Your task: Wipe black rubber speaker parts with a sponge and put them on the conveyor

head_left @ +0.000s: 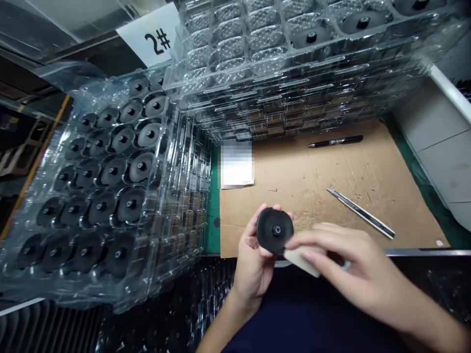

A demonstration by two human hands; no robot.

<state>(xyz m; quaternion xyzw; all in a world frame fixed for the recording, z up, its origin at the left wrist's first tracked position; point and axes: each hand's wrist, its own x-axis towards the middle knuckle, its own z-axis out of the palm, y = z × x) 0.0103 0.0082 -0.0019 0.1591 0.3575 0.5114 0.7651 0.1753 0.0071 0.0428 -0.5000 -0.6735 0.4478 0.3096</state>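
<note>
A round black part (pixel 270 240) with a small raised hub at its centre faces up in my left hand (pixel 253 260), whose fingers wrap round its edge. My right hand (pixel 342 257) pinches a pale, flat piece (pixel 302 261) between thumb and fingers. One end of that piece is at the lower right rim of the black part, and my right fingertips are close to the same rim. Part of the right hand is smeared by motion. Both hands are over the near edge of the cardboard sheet (pixel 283 196).
On the cardboard lie a black pen (pixel 335 141), a utility knife (pixel 360 213) and a blurred white paper (pixel 236 165). Stacked clear trays (pixel 147 196) with black parts stand left. More trays (pixel 257 78) rise behind, beside a "2#" sign (pixel 150 37).
</note>
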